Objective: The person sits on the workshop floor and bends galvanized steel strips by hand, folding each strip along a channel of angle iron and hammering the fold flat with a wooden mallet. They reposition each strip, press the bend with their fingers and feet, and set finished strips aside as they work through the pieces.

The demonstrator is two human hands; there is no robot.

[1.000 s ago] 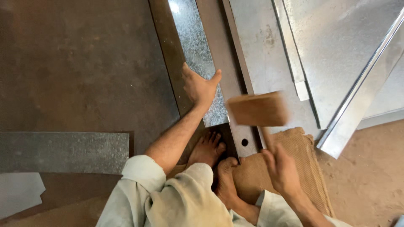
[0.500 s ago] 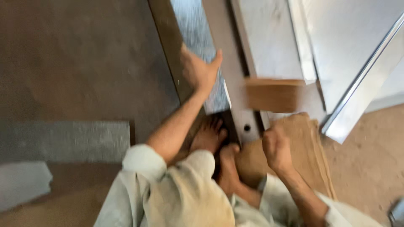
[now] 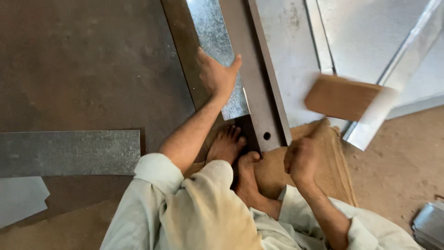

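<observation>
Pressing flat, left hand (image 3: 216,74) open on galvanized sheet strip (image 3: 213,41) beside steel angle bar (image 3: 252,78), right hand (image 3: 300,159) closed gripping blurred wooden mallet (image 3: 343,97), raised above burlap mat (image 3: 330,162).

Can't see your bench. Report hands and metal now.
Left hand flat on the metal strip. Right hand gripping the wooden mallet, raised and blurred. Steel bar beside the strip; bare feet at its end.

No packages, labels, signs or screens in view
</observation>
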